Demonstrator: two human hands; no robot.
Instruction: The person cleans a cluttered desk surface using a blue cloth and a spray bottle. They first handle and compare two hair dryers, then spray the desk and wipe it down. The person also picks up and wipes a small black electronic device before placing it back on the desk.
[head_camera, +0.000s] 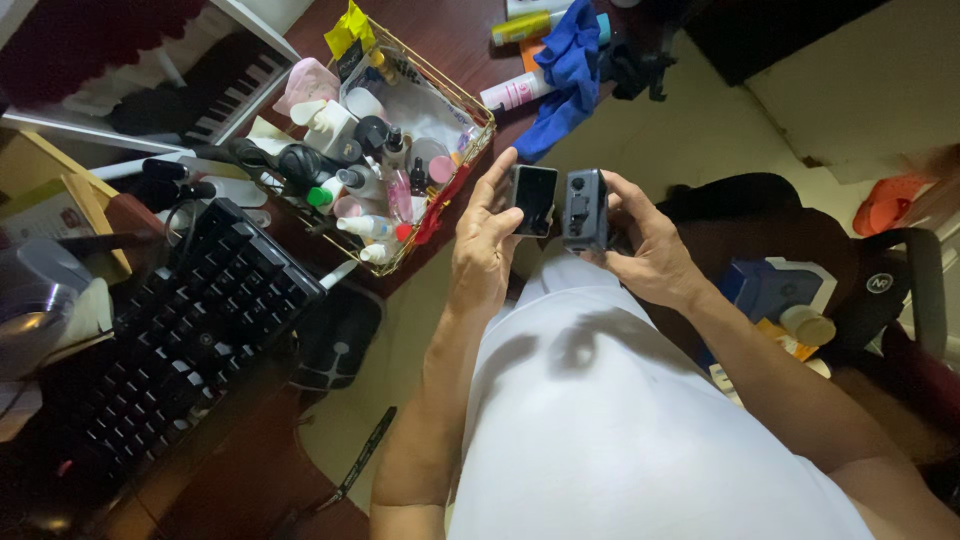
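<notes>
a small black screen unit (534, 198) is pinched in the left hand (485, 245), a grey block (585, 210) clasped in the right hand (650, 250); both are best kept level and aligned.

small black devices (533, 197): 2 | keyboard (190, 320): 1 | wire basket (478, 112): 1 | blue cloth (570, 70): 1

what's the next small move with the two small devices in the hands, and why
Probably bring the two together: the left hand holds a small black screen-faced device and the right hand a dark grey boxy device, side by side with a narrow gap, held over the lap and clear of the desk.
</notes>
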